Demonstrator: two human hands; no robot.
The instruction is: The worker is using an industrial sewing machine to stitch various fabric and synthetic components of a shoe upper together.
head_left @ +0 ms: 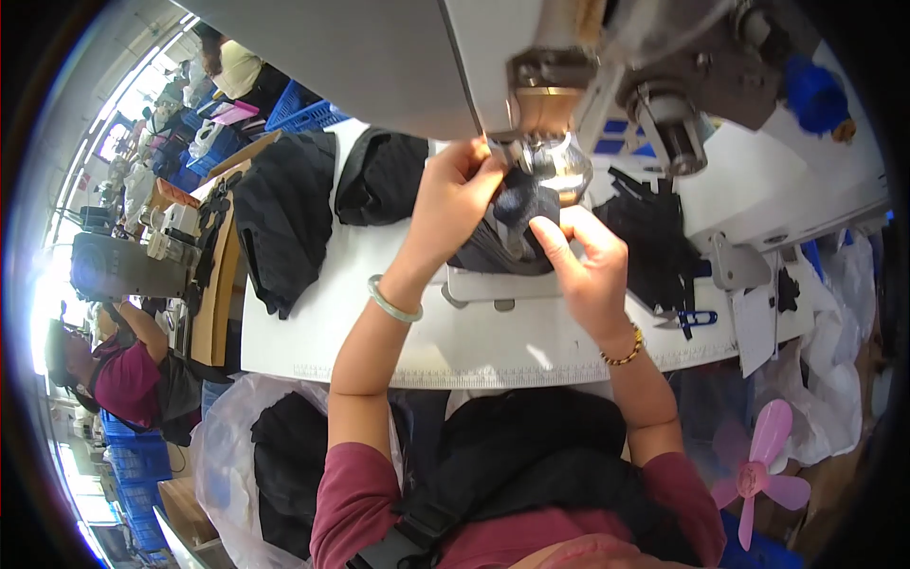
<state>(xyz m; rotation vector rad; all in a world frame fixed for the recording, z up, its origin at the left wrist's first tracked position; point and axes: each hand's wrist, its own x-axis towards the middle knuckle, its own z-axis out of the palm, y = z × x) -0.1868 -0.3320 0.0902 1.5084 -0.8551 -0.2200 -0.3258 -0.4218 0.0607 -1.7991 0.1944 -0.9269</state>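
A piece of black cloth (pixel 526 204) lies at the working end of a white sewing machine (pixel 360 47), beneath its metal parts. My left hand (pixel 455 204) pinches the cloth's far left edge, close up against the metal parts. On the near right side, my right hand (pixel 590 270) grips the same cloth between thumb and fingers. The machine hides part of the left fingertips and the cloth's far end. Two folded black cloth pieces (pixel 286 213) (pixel 381 178) rest on the white table (pixel 294 346) left of my left hand.
Right of the machine lie black fabric strips (pixel 645 237) and blue-handled snips (pixel 697 320). A ruler marking runs along the table's near edge. Below are a plastic bag (pixel 223 436) with black cloth and a pink fan (pixel 751 479). Another person (pixel 128 379) sits at far left.
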